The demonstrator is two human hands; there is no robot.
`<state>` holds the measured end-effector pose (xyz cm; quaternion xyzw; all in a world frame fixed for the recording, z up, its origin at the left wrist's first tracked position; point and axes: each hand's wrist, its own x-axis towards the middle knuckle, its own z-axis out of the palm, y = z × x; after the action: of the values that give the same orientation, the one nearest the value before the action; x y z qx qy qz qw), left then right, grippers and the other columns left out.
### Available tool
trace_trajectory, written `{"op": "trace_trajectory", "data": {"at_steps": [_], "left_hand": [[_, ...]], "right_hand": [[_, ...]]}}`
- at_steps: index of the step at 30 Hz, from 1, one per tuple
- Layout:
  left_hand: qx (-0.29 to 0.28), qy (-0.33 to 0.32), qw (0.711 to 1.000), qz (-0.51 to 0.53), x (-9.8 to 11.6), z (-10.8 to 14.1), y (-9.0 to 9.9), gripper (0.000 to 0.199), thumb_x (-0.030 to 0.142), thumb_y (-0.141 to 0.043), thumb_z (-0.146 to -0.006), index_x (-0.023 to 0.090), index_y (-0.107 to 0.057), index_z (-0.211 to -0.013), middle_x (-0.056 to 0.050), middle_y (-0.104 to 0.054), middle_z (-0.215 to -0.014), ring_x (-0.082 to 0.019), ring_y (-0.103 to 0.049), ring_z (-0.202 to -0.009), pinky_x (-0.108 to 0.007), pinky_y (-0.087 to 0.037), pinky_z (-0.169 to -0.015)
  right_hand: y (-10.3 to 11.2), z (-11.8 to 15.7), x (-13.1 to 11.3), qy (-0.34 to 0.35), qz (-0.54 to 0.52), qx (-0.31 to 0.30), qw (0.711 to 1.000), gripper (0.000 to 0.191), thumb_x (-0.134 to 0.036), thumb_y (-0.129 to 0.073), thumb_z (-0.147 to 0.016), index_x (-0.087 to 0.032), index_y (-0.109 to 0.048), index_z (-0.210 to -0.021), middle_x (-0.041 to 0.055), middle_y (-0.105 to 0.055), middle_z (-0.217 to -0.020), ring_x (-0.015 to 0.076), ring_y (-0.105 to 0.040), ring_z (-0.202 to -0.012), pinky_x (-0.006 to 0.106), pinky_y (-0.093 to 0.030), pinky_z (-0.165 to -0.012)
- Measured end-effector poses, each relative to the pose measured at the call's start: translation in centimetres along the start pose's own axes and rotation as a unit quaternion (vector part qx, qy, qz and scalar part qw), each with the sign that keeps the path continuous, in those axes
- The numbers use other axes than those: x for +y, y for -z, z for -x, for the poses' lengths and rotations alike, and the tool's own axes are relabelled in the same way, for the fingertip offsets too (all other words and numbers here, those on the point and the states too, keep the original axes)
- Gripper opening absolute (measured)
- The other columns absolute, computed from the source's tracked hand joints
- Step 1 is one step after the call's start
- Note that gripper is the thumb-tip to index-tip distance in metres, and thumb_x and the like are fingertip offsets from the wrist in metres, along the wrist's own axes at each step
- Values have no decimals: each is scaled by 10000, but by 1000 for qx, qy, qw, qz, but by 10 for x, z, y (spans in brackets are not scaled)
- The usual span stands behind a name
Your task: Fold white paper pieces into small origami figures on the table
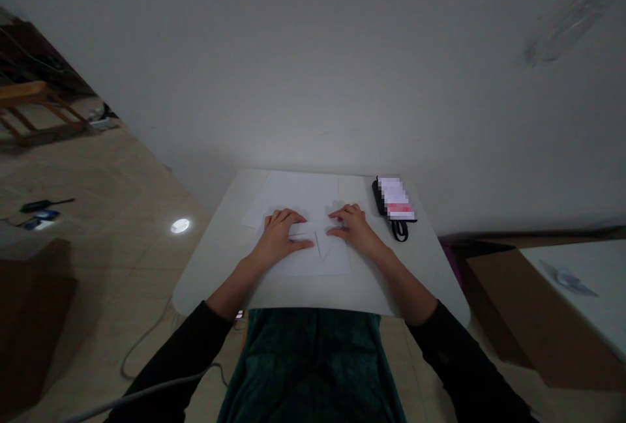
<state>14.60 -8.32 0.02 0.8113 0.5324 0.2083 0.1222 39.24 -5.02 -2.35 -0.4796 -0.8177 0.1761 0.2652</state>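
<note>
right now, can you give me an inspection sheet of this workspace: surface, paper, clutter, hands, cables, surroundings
Surface: white table with rounded corners, close to the wall
Job's things: white paper in front of the person, edges or creases showing between the hands
Clutter: dark device, screen blurred out, at the far right of the table
Hands: left hand and right hand at the paper, thumbs apart from fingers
Cables: black cord looped by the device; grey cable across the left sleeve
Surroundings: tiled floor, stool at far left
</note>
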Motion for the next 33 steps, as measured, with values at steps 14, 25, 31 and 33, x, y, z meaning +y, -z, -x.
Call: {"op": "trace_trajectory", "data": {"at_steps": [14,25,31,33], "left_hand": [[81,-19,963,255,5,5,-5,559,330,-773,-718,253,-508,-1204,-48,-584,-1127,-206,-608,-974,-345,-533,-793],[93,90,892,434,31,10,-7,291,378,-732,-756,180,-656,-954,-19,-661,-830,-98,-566,-612,-210,-454,-541],[125,101,890,426,32,9,-4,227,368,-742,-748,170,-740,-857,1,-625,-602,-81,-462,-492,-207,-308,-438],[110,97,890,432,33,9,-3,236,373,-760,-724,167,-746,-837,11,-591,-545,-78,-437,-462,-212,-274,-421]], "right_hand": [[13,-1,-14,-50,-274,-38,960,337,-442,-570,-868,-156,-720,-773,17,-654,-687,153,-564,-638,271,-421,-601],[11,3,-39,-181,-476,78,857,244,-399,-756,-701,-162,-748,-758,12,-687,-684,119,-565,-592,240,-424,-564],[23,7,-45,-241,-649,-67,719,272,-400,-796,-680,-148,-738,-764,19,-695,-712,116,-608,-622,230,-481,-576],[25,7,-46,-249,-667,-91,697,245,-354,-824,-652,-149,-734,-754,5,-690,-688,99,-604,-604,210,-477,-574]]}}
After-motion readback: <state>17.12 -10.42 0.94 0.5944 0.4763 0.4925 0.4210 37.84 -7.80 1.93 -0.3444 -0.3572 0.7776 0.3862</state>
